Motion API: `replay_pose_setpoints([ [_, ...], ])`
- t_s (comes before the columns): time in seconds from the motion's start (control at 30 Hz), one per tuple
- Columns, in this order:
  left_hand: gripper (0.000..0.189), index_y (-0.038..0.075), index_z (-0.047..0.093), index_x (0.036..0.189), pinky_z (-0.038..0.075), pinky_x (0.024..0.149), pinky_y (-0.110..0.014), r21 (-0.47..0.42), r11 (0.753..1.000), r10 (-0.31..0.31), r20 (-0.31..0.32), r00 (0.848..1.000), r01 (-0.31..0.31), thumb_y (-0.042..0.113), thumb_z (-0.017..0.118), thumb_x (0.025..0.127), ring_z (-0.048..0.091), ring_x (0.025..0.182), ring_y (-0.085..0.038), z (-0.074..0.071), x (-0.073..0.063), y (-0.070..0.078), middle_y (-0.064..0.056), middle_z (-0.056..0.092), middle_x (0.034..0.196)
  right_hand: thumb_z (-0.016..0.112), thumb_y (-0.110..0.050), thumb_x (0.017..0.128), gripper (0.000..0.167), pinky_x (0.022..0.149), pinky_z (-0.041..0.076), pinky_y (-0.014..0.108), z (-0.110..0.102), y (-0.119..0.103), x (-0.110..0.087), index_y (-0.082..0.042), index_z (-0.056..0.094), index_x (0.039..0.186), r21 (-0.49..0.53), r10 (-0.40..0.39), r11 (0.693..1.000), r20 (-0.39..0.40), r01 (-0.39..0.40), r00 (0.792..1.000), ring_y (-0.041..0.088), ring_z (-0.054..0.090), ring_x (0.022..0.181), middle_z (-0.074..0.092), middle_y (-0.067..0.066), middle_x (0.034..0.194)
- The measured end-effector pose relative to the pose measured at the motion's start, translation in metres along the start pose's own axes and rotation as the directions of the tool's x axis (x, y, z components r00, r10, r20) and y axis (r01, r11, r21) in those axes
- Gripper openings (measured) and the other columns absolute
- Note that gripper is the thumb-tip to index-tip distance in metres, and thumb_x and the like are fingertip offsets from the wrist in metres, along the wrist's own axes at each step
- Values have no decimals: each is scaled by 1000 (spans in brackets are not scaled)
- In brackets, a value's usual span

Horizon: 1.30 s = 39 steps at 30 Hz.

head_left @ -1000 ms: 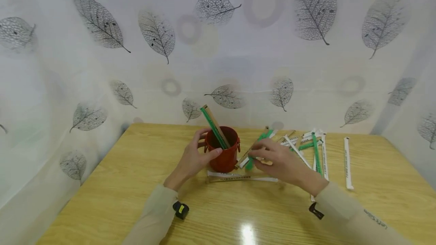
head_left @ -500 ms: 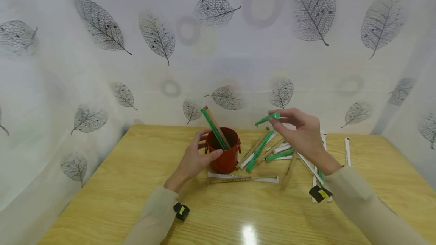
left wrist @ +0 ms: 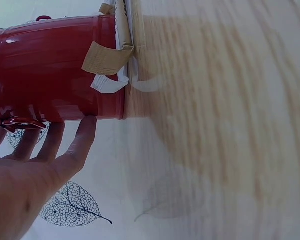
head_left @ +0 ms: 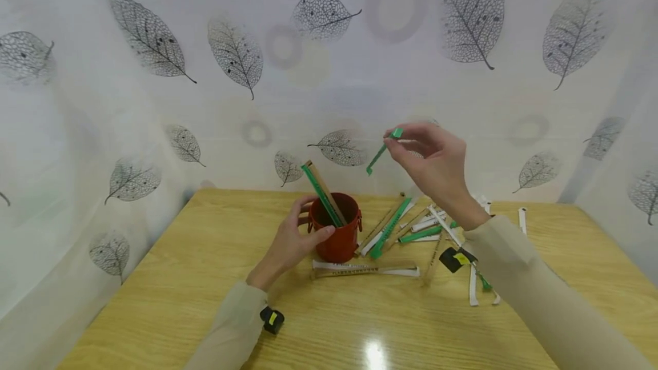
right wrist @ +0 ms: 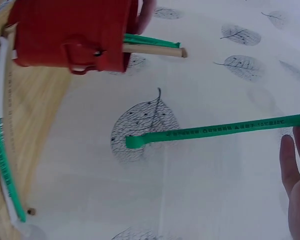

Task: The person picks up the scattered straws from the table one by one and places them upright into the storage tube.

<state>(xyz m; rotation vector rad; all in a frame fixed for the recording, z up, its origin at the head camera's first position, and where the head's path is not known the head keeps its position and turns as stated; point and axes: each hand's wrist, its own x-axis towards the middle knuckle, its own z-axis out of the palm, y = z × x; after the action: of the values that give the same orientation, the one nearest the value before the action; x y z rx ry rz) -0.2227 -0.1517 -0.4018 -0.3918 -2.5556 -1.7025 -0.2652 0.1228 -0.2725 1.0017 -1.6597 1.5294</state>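
Observation:
My left hand point(head_left: 292, 242) grips a small red bucket point(head_left: 341, 244), thumb at the near side of the rim and fingers round its left side. A green paper-wrapped straw point(head_left: 317, 186) and a brown one point(head_left: 326, 185) lean out of the bucket toward the upper left. Raised above the table to the right of the bucket, my right hand point(head_left: 433, 160) pinches another green wrapped straw point(head_left: 378, 157) near its upper end. That straw's free end points down and left; in the right wrist view its printed wrapper point(right wrist: 205, 131) stretches well out from the fingers.
Right of the bucket lies a loose pile of wrapped straws point(head_left: 424, 232) in green, white and brown. Two straws point(head_left: 366, 270), one white and one brown, lie in front of the bucket. A single white straw point(head_left: 522, 222) lies farther right. A leaf-patterned curtain hangs behind the table.
My right hand has picked a green straw from the pile, lifted it and brought it up and left, its free end tipping downward. The left hand and bucket have stayed put.

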Motion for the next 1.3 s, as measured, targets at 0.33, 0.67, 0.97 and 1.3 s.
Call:
replay_pose_setpoints([
  [0.33, 66, 34, 40, 149, 54, 102, -54, 12, 1000, 2, -5, 1000, -2, 38, 74, 92, 56, 129, -35, -1, 1, -2, -7, 51, 146, 74, 12, 83, 16, 79, 63, 28, 23, -16, 26, 12, 69, 98, 8, -29, 1000, -26, 29, 999, 6, 74, 87, 73, -16, 97],
  [0.67, 67, 32, 40, 149, 54, 101, -54, 7, 1000, 8, -3, 1000, -8, 37, 74, 92, 57, 128, -35, -2, 1, -4, -9, 52, 146, 74, 14, 84, 33, 75, 63, 27, 39, -15, 37, 10, 67, 116, 35, -94, 995, -59, 97, 994, 8, 74, 81, 75, -17, 96],
  [0.97, 66, 34, 40, 149, 54, 101, -54, 2, 1000, 3, -4, 1000, -3, 38, 74, 92, 56, 129, -36, -2, 0, -3, -9, 51, 147, 76, 8, 85, 27, 72, 64, 28, 50, -7, 34, 9, 71, 112, -11, -98, 995, -32, 97, 995, 2, 73, 85, 75, 26, 94],
  [1.3, 66, 33, 40, 149, 54, 102, -55, 5, 1000, 16, 1, 1000, -16, 37, 74, 92, 57, 128, -36, -1, 0, -4, -10, 52, 146, 76, 6, 86, 22, 73, 62, 23, 61, 12, 9, 7, 73, 108, -56, -33, 998, 24, 34, 999, 7, 74, 86, 76, 24, 98],
])
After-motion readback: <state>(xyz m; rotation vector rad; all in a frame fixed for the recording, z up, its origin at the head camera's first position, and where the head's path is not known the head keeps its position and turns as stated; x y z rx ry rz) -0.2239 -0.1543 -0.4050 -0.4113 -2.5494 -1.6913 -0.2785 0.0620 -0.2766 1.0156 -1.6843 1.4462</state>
